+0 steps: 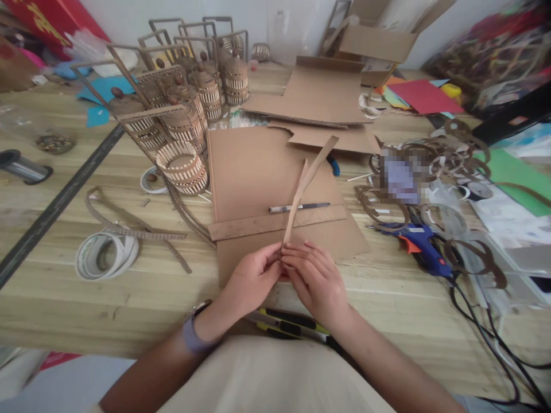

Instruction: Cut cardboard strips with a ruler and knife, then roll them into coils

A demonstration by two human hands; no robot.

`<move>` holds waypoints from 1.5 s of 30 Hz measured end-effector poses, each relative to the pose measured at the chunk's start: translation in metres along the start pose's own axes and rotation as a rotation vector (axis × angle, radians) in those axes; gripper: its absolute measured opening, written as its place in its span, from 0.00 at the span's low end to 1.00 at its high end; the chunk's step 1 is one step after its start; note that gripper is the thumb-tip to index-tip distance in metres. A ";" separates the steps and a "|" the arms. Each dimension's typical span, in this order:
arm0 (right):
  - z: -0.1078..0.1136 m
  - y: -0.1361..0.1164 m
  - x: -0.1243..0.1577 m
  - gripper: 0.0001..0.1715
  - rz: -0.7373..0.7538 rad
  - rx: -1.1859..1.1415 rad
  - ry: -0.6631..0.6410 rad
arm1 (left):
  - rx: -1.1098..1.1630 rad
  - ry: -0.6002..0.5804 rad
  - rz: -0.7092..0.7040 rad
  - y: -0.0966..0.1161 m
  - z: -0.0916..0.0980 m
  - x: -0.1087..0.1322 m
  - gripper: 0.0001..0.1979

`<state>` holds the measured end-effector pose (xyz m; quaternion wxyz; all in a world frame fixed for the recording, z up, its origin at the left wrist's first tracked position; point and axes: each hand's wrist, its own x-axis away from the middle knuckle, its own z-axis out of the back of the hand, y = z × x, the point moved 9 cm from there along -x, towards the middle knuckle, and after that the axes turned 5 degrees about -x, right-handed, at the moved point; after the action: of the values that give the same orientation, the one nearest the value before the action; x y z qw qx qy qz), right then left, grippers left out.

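Observation:
My left hand [253, 278] and my right hand [316, 281] meet at the near edge of a flat cardboard sheet [258, 172]. Both pinch the lower end of a long thin cardboard strip [307, 178] that rises away from me and splits into two leaves near its top. A pen [299, 207] and a wooden ruler [275, 222] lie across the sheet just beyond my fingers. A watch band circles my left wrist. A yellow-and-black utility knife [288, 322] lies on the table under my wrists.
Several cardboard lanterns [181, 123] stand at the back left. Tape rolls [105, 255] and loose strips lie to the left. A blue glue gun [424, 244], cables and curled cardboard scraps crowd the right. Cardboard sheets and a box [374, 43] sit at the back.

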<state>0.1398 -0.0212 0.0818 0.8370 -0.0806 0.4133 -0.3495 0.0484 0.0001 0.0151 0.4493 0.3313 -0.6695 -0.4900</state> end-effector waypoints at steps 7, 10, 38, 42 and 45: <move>-0.003 -0.003 0.000 0.11 0.000 -0.013 0.002 | -0.049 0.022 -0.032 0.002 0.002 -0.001 0.19; -0.003 -0.004 0.000 0.12 -0.001 -0.030 0.011 | -0.056 0.028 -0.029 0.003 0.001 0.000 0.19; -0.008 0.048 0.021 0.07 -0.577 -0.416 0.136 | 0.056 -0.014 0.075 -0.012 -0.006 -0.001 0.20; -0.012 0.058 0.025 0.11 -0.669 -0.547 0.168 | 0.033 -0.015 0.087 -0.012 -0.005 -0.001 0.21; -0.010 0.053 0.019 0.08 -0.609 -0.550 0.137 | 0.039 -0.025 0.098 -0.011 -0.004 -0.001 0.19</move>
<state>0.1672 0.0070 0.0408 0.6134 -0.3963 0.5033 -0.4621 0.0525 -0.0039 0.0049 0.4580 0.3004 -0.6999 -0.4584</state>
